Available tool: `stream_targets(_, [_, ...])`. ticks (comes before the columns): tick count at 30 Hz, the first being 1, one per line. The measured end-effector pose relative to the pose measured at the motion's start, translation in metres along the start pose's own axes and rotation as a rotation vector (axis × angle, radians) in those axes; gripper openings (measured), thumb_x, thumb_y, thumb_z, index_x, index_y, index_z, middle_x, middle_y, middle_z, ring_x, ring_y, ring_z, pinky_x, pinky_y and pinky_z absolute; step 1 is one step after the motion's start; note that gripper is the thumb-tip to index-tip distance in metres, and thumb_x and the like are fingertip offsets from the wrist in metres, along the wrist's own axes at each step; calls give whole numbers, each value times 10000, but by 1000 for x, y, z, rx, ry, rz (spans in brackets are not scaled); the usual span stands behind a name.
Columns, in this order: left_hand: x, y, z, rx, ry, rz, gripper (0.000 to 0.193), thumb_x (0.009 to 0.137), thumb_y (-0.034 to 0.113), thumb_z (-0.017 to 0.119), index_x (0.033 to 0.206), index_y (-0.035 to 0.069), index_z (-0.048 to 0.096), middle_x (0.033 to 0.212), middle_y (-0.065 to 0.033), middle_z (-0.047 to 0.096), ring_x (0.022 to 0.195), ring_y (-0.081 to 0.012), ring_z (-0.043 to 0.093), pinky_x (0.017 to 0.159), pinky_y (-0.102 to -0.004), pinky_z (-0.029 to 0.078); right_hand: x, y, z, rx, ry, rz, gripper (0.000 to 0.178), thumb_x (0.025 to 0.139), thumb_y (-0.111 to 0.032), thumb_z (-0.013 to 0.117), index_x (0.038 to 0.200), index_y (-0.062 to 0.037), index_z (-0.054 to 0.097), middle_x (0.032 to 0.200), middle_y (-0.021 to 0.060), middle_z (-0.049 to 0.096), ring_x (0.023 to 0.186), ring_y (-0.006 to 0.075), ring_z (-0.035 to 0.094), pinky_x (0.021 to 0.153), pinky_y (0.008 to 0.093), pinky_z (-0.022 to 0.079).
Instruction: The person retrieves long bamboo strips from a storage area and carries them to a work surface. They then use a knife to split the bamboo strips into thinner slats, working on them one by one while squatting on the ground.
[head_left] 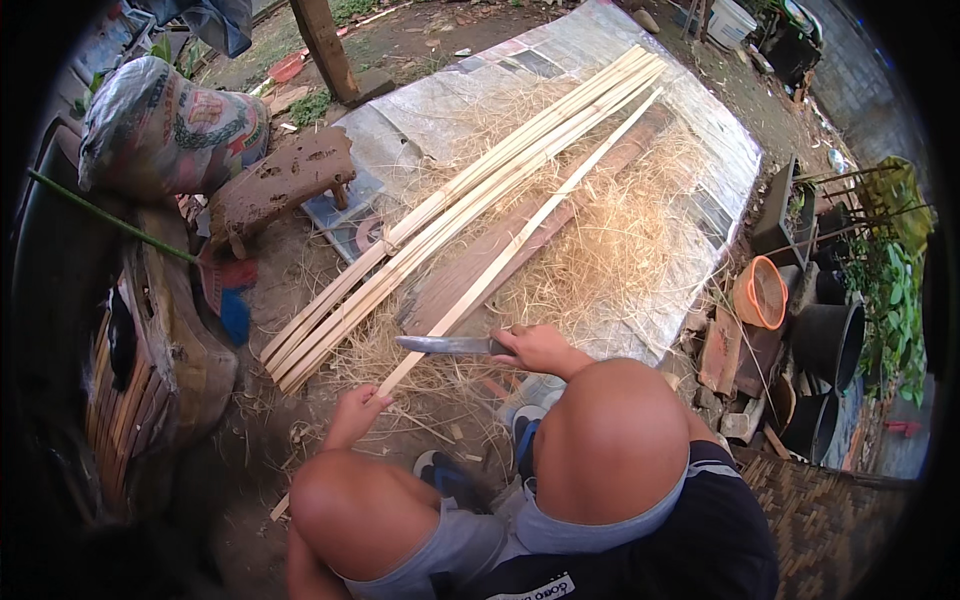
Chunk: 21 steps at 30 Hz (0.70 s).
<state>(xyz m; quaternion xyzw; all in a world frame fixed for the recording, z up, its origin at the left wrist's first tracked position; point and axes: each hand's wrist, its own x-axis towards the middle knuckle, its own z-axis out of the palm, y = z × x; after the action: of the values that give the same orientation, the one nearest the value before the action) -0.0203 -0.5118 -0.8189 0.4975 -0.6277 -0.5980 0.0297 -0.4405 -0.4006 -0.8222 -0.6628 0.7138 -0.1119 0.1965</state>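
Observation:
My left hand [357,412] is closed around the near end of a long pale bamboo strip [545,210]. The strip slants away to the upper right, over a brown wooden plank [440,298] that lies on the ground sheet. In my right hand [540,350] is the handle of a large knife [440,344]. Its blade points left and lies across the strip, a little beyond my left hand. Whether the edge bites into the wood I cannot tell. Left of the plank rests a bundle of several similar strips [440,228], side by side.
Curly shavings [620,245] cover much of the pale sheet [735,160]. A low wooden stool [285,180] and a stuffed sack [165,125] stand at the left. Toward the right are an orange bucket [760,293], black pots [828,345] and bricks [720,350]. A wooden post [325,50] rises beyond.

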Motion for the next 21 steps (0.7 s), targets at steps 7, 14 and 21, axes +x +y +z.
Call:
stream_targets(7, [-37,-14,-25,256,174,6,245,959,286,717,1067,67,740,819,-71,712,676,-184,634,656,-370,506,11,84,-36,-2,158,623,459,1047,-496,503,1264,-91,512,851,241,725,768,445,718,661,548,567])
stream_targets(14, [-33,-18,-8,779,279,171,317,1033,362,548,970,72,661,903,-173,672,829,-426,655,746,-534,511,-15,-36,-4,-66,-49,-29,457,1033,-497,535,1253,-96,523,831,211,716,743,433,712,647,531,572])
stream_targets(21, [-54,1,-34,494,20,-125,415,1077,375,457,939,58,687,835,-205,683,793,-408,675,741,-505,519,24,53,-41,41,143,539,451,1039,-489,519,1228,-83,581,879,244,729,775,451,710,671,564,554])
